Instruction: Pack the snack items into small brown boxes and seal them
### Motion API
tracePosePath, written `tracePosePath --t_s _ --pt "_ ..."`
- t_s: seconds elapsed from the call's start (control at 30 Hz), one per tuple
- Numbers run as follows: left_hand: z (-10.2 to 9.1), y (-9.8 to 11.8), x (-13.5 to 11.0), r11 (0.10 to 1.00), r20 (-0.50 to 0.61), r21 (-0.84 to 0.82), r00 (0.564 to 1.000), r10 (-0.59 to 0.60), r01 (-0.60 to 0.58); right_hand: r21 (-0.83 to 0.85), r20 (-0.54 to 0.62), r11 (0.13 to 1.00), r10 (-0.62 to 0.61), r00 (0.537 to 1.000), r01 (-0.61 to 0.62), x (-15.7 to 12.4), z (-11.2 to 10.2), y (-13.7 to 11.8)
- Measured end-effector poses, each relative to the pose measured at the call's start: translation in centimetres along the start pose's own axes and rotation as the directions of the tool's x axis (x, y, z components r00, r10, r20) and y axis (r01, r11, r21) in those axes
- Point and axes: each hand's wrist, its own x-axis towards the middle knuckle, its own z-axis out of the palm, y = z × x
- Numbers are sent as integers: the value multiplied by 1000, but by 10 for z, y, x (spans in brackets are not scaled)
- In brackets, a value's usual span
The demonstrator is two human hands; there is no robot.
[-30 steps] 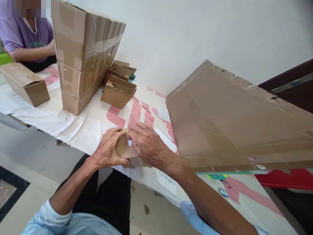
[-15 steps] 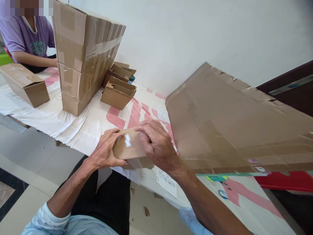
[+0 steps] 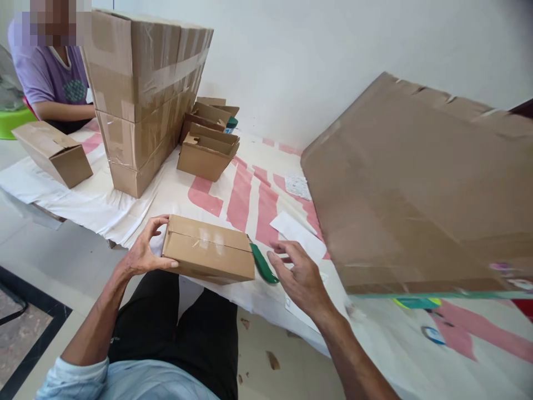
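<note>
A small closed cardboard box (image 3: 208, 255) lies at the near edge of the table, its top seam taped. My left hand (image 3: 144, 253) grips its left end, thumb below and fingers on top. My right hand (image 3: 297, 275) hovers just right of the box with fingers spread and nothing in them. Between that hand and the box lies a green-handled tool (image 3: 262, 265). White paper slips (image 3: 295, 233) rest on the cloth beyond my right hand.
A tall stack of taped cartons (image 3: 141, 94) stands at the back left, with open small boxes (image 3: 207, 153) beside it and another small box (image 3: 54, 153) further left. A large cardboard sheet (image 3: 416, 189) slopes at the right. A person in a purple shirt (image 3: 50, 78) sits at the far left.
My right hand has come off the box and moved right, opening. The box has been turned so its taped seam faces up, still held by my left hand. The green tool is uncovered.
</note>
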Motion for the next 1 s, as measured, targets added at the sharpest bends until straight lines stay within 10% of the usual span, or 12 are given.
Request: tracePosePath --t_s 0.23,0.53,0.73,1.0 --pt "1 -8 4 997 12 -78 1000 -10 11 -292 132 933 256 958 -209 -35 45 76" --pt "0 -2 4 994 17 -110 1000 -7 8 -305 33 937 192 981 -173 -26 58 73" --pt "1 -2 4 994 34 -107 999 10 -6 1 -146 978 205 968 -207 7 16 19" --pt "0 -7 0 995 57 -97 998 24 -18 275 243 961 -76 967 6 46 -16 -97"
